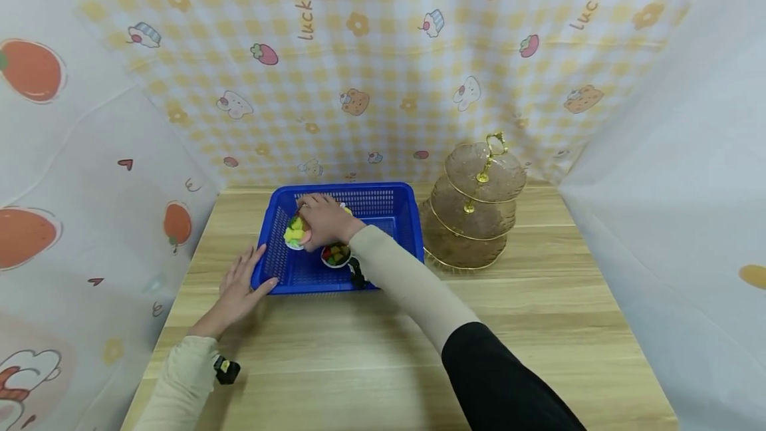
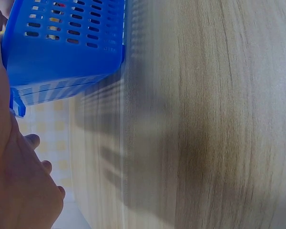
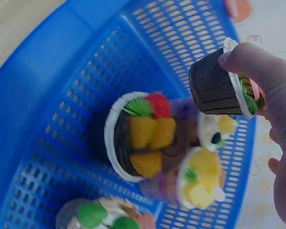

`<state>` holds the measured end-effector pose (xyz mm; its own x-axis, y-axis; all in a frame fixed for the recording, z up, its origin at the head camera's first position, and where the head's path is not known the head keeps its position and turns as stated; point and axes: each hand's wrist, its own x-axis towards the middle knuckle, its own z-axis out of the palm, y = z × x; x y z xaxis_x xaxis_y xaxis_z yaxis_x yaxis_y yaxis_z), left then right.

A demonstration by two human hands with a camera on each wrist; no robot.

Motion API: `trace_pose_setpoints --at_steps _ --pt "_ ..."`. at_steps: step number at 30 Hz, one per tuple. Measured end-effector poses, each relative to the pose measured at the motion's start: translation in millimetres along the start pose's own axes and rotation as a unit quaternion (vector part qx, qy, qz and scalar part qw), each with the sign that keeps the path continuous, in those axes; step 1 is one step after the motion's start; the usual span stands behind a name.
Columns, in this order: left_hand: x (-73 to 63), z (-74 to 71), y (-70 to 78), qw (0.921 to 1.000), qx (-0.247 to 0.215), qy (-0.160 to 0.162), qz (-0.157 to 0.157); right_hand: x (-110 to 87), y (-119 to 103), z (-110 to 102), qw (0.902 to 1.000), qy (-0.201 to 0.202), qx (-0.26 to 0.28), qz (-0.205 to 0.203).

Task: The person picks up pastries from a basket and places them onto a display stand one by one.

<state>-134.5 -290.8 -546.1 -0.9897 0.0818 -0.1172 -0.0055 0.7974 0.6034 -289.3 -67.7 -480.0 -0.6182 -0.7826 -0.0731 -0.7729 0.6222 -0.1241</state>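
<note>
My right hand (image 1: 329, 221) is over the blue plastic basket (image 1: 395, 285). In the right wrist view its thumb and fingers pinch a cupcake (image 3: 214, 86) by the rim of its dark brown pleated cup. This cupcake is tipped sideways, with green and pink topping partly hidden by the hand. Below it in the basket are a dark-cupped cupcake (image 3: 145, 133) with orange cubes, a yellow-topped one (image 3: 202, 179), a cream-topped one (image 3: 212, 129) and one with green leaves (image 3: 105, 217). My left hand (image 1: 241, 287) rests at the basket's front left corner, fingers extended.
A three-tier cake stand (image 1: 473, 218) with gold edges stands just right of the basket. Both sit on a wooden table (image 1: 538, 324). A yellow checked cloth (image 1: 389, 72) hangs behind, and pale cloths hang on both sides.
</note>
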Motion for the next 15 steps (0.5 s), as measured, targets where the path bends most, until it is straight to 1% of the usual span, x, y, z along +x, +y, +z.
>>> trace_pose_setpoints --at_steps 3,8,15 --pt "-0.5 -0.1 -1.4 1.0 0.001 0.004 0.001 -7.2 4.9 -12.0 0.9998 0.01 0.016 -0.008" --pt "-0.5 -1.1 -1.1 1.0 0.0 -0.001 0.002 -20.9 13.9 -31.9 0.9997 0.017 0.013 -0.013" --pt "1.0 -1.1 -0.7 0.9999 -0.005 -0.006 0.006 -37.4 30.1 -40.7 0.9993 0.035 0.013 -0.003"
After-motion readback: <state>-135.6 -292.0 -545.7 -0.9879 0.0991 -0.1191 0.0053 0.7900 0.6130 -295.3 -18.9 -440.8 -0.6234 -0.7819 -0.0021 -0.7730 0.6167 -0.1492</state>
